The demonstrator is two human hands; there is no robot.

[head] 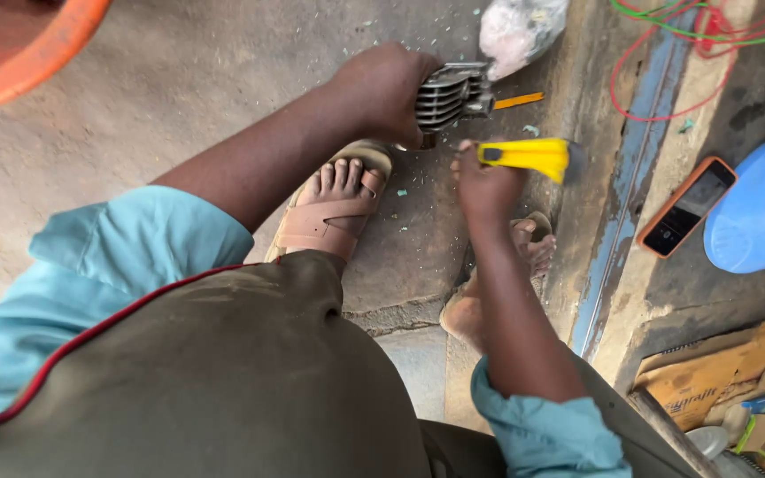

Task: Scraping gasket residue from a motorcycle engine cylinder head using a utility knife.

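My left hand (387,88) grips a grey finned metal engine part (450,95) and holds it just above the concrete floor. My right hand (482,181) is closed around a yellow-handled scraper tool (531,157), whose blade end points right, just below the metal part. Both hands work in front of my sandalled feet (334,208).
A phone in an orange case (686,206) lies on the floor at right beside a blue round lid (754,221). Red and green wires (701,40) lie at top right, with a crumpled plastic bag (517,31) and an orange basin (19,49) at top left. Cardboard and small boxes (728,381) sit at bottom right.
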